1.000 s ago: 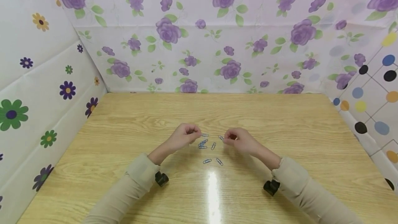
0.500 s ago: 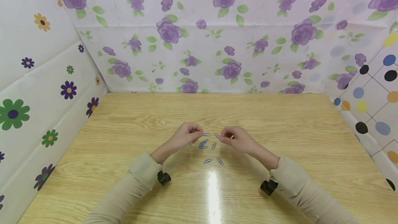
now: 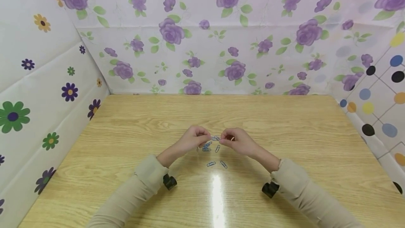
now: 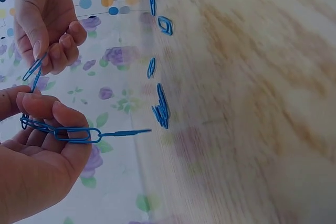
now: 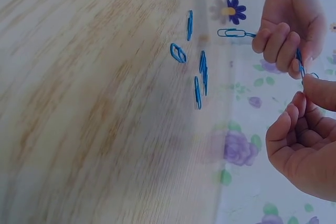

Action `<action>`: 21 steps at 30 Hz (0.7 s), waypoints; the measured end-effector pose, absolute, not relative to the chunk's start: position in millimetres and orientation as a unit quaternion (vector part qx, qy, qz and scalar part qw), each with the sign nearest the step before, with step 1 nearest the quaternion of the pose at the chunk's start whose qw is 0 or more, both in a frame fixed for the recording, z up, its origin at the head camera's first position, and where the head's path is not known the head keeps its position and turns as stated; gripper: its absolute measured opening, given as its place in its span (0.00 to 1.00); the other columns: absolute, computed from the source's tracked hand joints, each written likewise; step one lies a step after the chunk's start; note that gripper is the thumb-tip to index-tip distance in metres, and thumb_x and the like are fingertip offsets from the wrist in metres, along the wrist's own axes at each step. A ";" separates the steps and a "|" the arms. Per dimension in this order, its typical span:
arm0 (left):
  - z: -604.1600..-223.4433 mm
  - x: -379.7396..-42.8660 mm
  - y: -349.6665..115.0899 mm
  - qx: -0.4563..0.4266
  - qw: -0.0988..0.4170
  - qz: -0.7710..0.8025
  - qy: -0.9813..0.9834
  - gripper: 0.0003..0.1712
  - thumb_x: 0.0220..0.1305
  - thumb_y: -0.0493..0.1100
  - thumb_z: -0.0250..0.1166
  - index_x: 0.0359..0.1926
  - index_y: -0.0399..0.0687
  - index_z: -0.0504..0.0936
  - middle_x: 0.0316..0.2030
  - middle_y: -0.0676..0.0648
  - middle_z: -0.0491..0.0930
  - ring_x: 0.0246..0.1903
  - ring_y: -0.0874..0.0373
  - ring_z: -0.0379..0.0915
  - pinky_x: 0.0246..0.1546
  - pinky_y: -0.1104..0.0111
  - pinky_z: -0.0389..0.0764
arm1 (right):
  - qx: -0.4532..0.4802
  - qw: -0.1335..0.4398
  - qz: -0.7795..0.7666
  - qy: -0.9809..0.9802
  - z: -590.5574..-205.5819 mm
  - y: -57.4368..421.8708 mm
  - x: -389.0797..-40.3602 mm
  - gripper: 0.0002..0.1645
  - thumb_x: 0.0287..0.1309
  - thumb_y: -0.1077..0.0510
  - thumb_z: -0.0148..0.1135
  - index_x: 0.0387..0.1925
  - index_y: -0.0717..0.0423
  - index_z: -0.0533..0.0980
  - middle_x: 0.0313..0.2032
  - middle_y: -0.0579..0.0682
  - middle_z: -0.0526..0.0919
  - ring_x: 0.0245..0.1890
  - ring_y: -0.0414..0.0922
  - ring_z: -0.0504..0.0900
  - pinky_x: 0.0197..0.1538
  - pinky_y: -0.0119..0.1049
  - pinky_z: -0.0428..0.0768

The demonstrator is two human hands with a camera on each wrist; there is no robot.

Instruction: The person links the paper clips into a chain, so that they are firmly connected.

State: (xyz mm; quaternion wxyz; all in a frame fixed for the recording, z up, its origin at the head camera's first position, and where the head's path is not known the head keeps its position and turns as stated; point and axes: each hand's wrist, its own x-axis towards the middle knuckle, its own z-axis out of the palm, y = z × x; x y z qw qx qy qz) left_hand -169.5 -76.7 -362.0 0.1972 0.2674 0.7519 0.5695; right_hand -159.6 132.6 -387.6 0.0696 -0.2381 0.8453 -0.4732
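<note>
My left hand (image 3: 192, 139) pinches one end of a chain of linked blue paper clips (image 4: 79, 136). Part of the chain lies across its curled fingers, and the rest dangles below, as the left wrist view shows. Facing it, my right hand (image 3: 243, 144) pinches a single blue paper clip (image 4: 32, 70) between thumb and forefinger. The two hands are close together above the table, and the clips overlap at their fingertips in the head view. Fingers partly hide the place where the clips meet.
Beneath the hands lies a small pile of blue paper clips (image 3: 207, 147) on the wooden table (image 3: 152, 115). One loose clip (image 3: 217, 149) is beside it, and two others (image 3: 211, 164) (image 3: 223, 164) lie nearer the person. Patterned sheets (image 3: 202, 45) enclose the back and sides.
Both hands have moved inward toward each other, the right one leftward and the left one slightly rightward. Their paper clips, apart before, now overlap. The clips on the table have stayed put.
</note>
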 end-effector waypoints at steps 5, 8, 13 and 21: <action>-364.1 -169.2 -75.5 0.261 0.206 0.570 0.751 0.10 0.63 0.29 0.51 0.27 0.29 0.75 0.13 0.47 0.63 0.16 0.59 0.59 0.21 0.73 0.64 | -0.238 0.065 -0.467 0.849 -386.7 130.4 -158.9 0.06 0.58 0.61 0.59 0.27 0.58 0.75 0.24 0.47 0.75 0.26 0.42 0.70 0.29 0.33 0.70; -372.5 -173.0 -76.4 0.253 0.212 0.569 0.753 0.09 0.63 0.29 0.51 0.29 0.28 0.75 0.14 0.47 0.64 0.17 0.58 0.61 0.23 0.72 0.66 | -0.244 0.059 -0.457 0.853 -387.2 130.5 -159.0 0.06 0.58 0.61 0.59 0.26 0.57 0.74 0.24 0.45 0.74 0.26 0.41 0.70 0.29 0.32 0.70; -388.2 -178.8 -77.3 0.246 0.224 0.566 0.754 0.10 0.65 0.32 0.50 0.31 0.28 0.73 0.16 0.48 0.65 0.18 0.58 0.62 0.24 0.70 0.67 | -0.271 0.054 -0.444 0.852 -388.1 131.3 -158.7 0.06 0.57 0.64 0.58 0.25 0.57 0.73 0.23 0.45 0.73 0.25 0.40 0.70 0.28 0.31 0.70; -393.4 -178.1 -75.3 0.255 0.239 0.556 0.754 0.13 0.67 0.34 0.48 0.30 0.25 0.69 0.16 0.50 0.64 0.19 0.60 0.61 0.25 0.70 0.66 | -0.316 0.038 -0.418 0.851 -391.8 134.1 -159.3 0.07 0.57 0.65 0.58 0.25 0.57 0.72 0.22 0.44 0.73 0.22 0.37 0.68 0.25 0.29 0.68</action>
